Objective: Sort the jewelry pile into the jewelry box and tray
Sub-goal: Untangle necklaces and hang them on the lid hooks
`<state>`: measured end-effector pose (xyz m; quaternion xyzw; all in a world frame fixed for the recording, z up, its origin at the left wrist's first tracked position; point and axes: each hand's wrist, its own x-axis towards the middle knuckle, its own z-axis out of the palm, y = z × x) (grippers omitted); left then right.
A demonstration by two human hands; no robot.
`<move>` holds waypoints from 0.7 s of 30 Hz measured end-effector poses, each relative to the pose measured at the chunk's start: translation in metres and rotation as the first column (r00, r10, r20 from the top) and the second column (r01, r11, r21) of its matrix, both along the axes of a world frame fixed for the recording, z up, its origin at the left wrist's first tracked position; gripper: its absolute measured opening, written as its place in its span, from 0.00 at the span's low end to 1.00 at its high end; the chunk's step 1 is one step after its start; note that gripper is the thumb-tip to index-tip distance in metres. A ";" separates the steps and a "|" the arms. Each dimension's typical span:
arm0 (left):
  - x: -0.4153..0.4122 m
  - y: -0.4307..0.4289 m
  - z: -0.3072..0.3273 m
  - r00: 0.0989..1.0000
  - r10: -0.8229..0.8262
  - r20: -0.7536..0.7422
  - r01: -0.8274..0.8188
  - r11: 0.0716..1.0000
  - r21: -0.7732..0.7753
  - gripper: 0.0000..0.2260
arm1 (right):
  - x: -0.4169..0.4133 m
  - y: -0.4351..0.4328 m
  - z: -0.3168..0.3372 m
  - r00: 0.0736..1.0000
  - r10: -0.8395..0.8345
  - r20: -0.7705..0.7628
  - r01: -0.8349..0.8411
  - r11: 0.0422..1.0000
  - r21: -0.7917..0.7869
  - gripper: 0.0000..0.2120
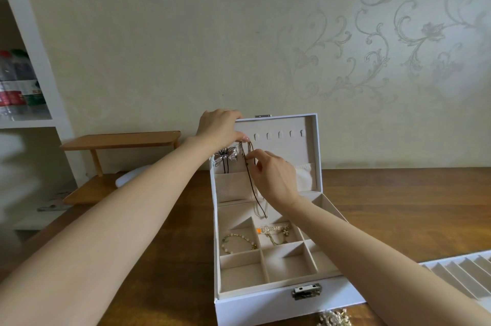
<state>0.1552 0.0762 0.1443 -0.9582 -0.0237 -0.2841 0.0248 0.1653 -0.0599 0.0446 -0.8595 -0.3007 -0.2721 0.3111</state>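
The white jewelry box [265, 304] stands open on the wooden table, its lid upright with a row of hooks. My left hand [220, 127] grips the lid's top left corner, thumb by a hook. My right hand [273, 179] pinches a dark cord necklace [251, 182] that hangs from the lid down toward the box. A silver bow pendant [225, 157] hangs at the lid's left. A beaded bracelet [237, 242] and a gold chain piece [276, 234] lie in separate compartments. The white slotted tray [462, 272] sits at the right. The jewelry pile [333, 319] shows at the bottom edge.
A small wooden shelf riser [122, 141] and a white oval object [130, 178] sit at the table's back left. A white shelving unit with bottles [18, 84] stands at far left. The patterned wall is close behind the box.
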 end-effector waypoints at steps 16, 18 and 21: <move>-0.041 -0.008 -0.041 0.812 -0.180 0.556 0.276 0.957 -0.093 0.07 | -0.021 -0.001 -0.009 0.940 -0.171 -0.297 0.134 0.981 -0.139 0.16; -0.059 -0.016 -0.058 0.822 -0.178 0.541 0.284 0.952 -0.118 0.04 | -0.017 -0.001 -0.011 0.939 -0.105 -0.328 0.088 0.994 -0.067 0.05; -0.065 -0.022 -0.082 0.945 -0.167 0.280 0.234 0.945 -0.227 0.05 | -0.013 -0.008 -0.007 0.912 0.029 -0.409 0.020 0.993 0.115 0.09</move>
